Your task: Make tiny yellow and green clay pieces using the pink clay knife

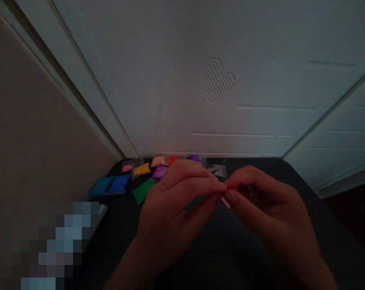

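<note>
My left hand (pixel 178 201) and my right hand (pixel 267 205) meet above a dark table (pixel 218 257). Their fingertips pinch a small pink piece (pixel 225 202) between them, which sticks out a little below the fingers. Both hands are closed in a pinch. Behind the left hand lie several small coloured packets: blue (pixel 113 184), green (pixel 143 190), yellow (pixel 142 169), purple (pixel 160 171), orange (pixel 158 161), red (pixel 173 160) and pink (pixel 127 167). The scene is dim.
A white door or cabinet front with embossed hearts (pixel 219 80) rises right behind the table. A beige wall (pixel 34 133) stands at the left. Clear packets (pixel 218 170) lie near the back edge. A blurred patch covers the lower left.
</note>
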`<state>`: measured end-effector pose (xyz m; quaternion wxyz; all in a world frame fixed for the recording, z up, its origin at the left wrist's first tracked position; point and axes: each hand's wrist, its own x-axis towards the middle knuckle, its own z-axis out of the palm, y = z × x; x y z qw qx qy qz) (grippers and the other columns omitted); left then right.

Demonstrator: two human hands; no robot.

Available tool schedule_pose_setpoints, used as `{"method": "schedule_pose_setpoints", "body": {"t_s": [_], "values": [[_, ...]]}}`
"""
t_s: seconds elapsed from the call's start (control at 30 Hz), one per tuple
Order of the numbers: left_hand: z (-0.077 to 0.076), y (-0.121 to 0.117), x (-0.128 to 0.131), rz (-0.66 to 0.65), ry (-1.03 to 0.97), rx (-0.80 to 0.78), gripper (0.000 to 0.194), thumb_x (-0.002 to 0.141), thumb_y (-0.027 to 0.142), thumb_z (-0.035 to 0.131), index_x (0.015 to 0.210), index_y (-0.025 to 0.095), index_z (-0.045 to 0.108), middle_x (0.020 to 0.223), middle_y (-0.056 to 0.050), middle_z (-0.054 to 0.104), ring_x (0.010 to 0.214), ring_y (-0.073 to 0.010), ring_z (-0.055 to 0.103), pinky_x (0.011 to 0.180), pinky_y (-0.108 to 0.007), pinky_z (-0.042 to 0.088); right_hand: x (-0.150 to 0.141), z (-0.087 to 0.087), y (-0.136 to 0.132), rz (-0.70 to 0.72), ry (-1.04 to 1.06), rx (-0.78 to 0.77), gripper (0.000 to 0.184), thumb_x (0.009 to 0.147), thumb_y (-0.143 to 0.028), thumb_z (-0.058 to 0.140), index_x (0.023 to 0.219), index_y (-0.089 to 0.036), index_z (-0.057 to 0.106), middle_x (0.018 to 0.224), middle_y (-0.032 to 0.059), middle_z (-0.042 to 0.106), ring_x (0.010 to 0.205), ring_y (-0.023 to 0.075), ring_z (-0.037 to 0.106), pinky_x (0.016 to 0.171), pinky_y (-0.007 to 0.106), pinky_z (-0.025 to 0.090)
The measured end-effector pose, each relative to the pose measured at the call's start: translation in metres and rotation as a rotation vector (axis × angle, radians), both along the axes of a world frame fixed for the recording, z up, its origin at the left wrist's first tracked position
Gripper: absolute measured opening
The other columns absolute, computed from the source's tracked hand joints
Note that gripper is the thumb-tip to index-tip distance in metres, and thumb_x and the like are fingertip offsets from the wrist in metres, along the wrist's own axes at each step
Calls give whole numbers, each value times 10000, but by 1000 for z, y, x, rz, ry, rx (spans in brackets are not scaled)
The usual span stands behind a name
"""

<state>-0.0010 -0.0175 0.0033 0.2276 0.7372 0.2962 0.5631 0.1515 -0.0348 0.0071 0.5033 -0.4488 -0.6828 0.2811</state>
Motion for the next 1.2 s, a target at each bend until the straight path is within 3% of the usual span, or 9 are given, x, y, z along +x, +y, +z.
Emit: {"method": "schedule_pose_setpoints", "body": {"t_s": [0.17, 0.53, 1.07, 1.2], "values": [[-1, 1, -2, -22, -58, -52, 353, 627, 50, 643, 915, 253, 646, 870, -27, 613, 886, -174, 537, 865, -313, 387, 0, -1, 0, -7, 20, 28, 48, 749, -197, 562, 772, -234, 583, 699, -16, 563, 619, 116, 506, 556, 261, 408], [12, 0, -10, -59, -25, -149, 298, 620, 39, 649, 828, 251, 675, 841, -13, 626, 865, -171, 551, 803, -293, 438, 1, -2, -3, -118, -163, 390, 216, 706, -117, 601, 871, -256, 581, 771, -13, 593, 726, 144, 538, 749, 350, 403], [6, 3, -11, -59, 18, -3, 218, 659, 87, 637, 814, 240, 652, 846, -9, 607, 838, -156, 559, 821, -317, 449, 0, -2, -2, -39, -91, 432, 232, 676, -74, 593, 865, -207, 604, 769, -3, 603, 687, 135, 545, 689, 336, 405], [8, 4, -12, -88, 59, 5, 223, 657, 81, 637, 820, 233, 645, 844, -11, 602, 821, -151, 559, 811, -315, 454, 0, -2, -3, -43, -99, 433, 241, 664, -67, 604, 863, -203, 605, 767, -7, 598, 695, 134, 543, 762, 358, 398]]}}
